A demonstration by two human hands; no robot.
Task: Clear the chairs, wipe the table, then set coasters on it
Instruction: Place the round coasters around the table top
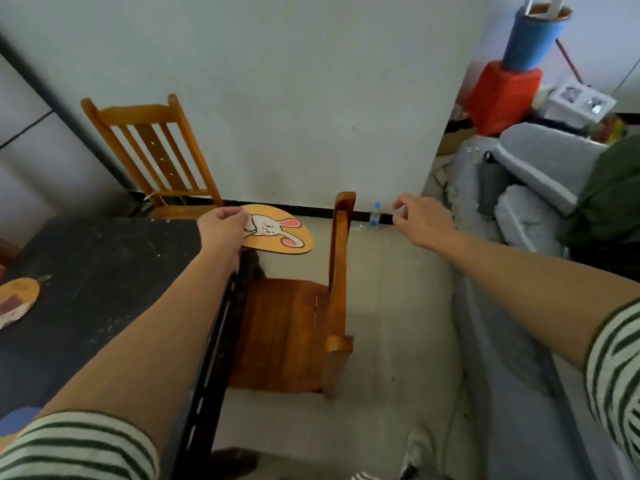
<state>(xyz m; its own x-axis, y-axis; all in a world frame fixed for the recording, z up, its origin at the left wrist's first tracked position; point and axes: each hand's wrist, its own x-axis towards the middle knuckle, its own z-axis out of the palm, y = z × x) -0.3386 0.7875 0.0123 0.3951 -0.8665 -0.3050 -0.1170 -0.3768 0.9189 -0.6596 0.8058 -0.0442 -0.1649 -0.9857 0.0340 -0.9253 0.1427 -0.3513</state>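
Note:
My left hand (223,227) grips the near edge of an orange rabbit coaster (280,235) and holds it out past the far right corner of the black table (97,271). My right hand (420,220) hovers in the air to the right of the chair back, fingers loosely curled and apart, nothing in them. A second orange coaster (17,299) lies on the table's left side. A wooden chair (294,327) stands at the table's right edge with a bare seat. Another wooden chair (156,157) stands at the far end against the wall.
A small water bottle (375,216) stands on the floor by the wall. A grey sofa (519,341) with bedding runs along the right. A blue bucket on a red stool (502,95) stands at the back right. White crumbs speckle the table.

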